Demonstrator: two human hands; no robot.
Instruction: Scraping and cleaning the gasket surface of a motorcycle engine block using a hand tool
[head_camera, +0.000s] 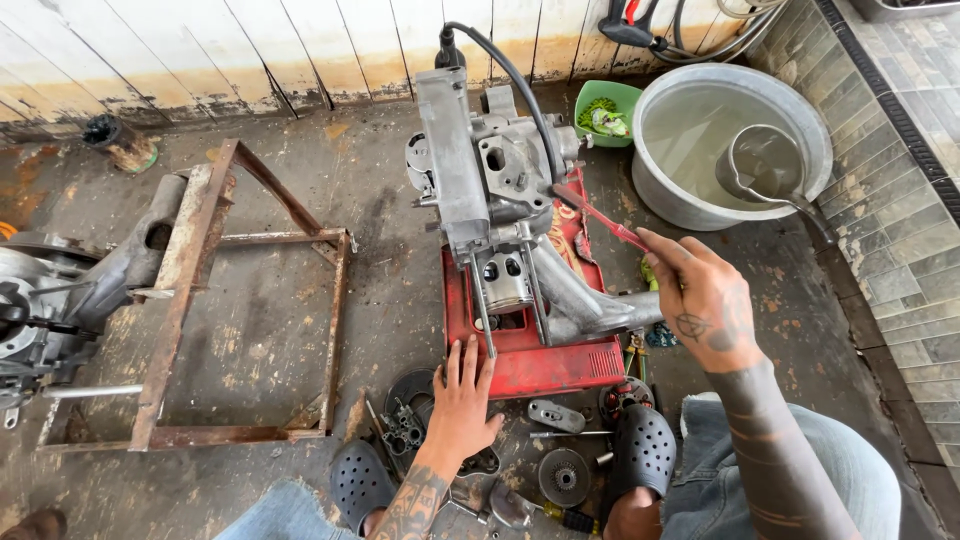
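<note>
A grey metal engine block (490, 190) stands on a red metal tray (540, 365) on the floor in front of me. My right hand (700, 295) grips a thin red-handled brush (598, 215) whose tip touches the right side of the engine. My left hand (462, 395) lies flat, fingers spread, on the tray's front left corner beside a chrome stud of the engine. A black cable (510, 75) runs from the engine's top.
A rusty metal frame (190, 300) lies to the left, with another engine part (60, 300) beyond it. A metal basin (735, 140) with liquid and a ladle (765, 165) stands at the right, next to a green tub (605, 110). Loose gears and parts (560, 475) lie between my feet.
</note>
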